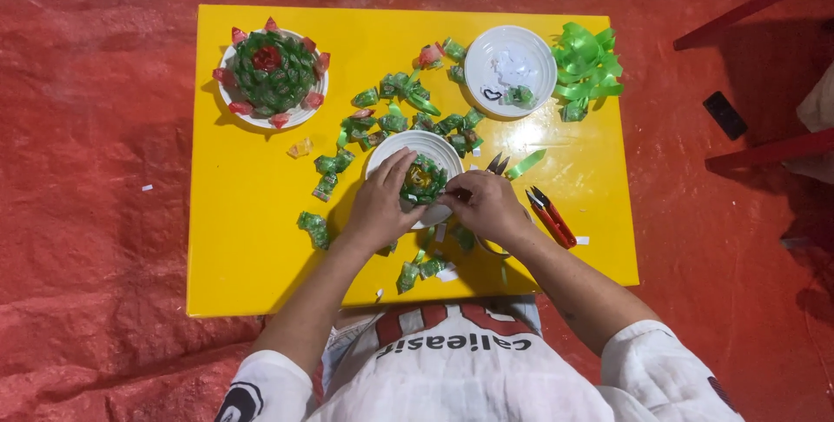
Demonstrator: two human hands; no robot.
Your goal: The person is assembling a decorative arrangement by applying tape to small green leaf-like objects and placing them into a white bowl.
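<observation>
Both hands work over a round white paper plate (434, 151) on the glossy yellow table (252, 240). The left hand (380, 205), fingers spread, presses crinkly green wrapped candies (423, 183) ringed on it. The right hand (488, 207) pinches the cluster's edge; red-handled snips (552, 216) lie just beside.

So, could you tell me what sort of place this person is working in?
Probably an informal craft spot at floor level, perhaps at home: a low yellow table stands on a red tarp, strewn with green wrapped candies, ribbon and red snips. Both hands work at a white plate.
</observation>
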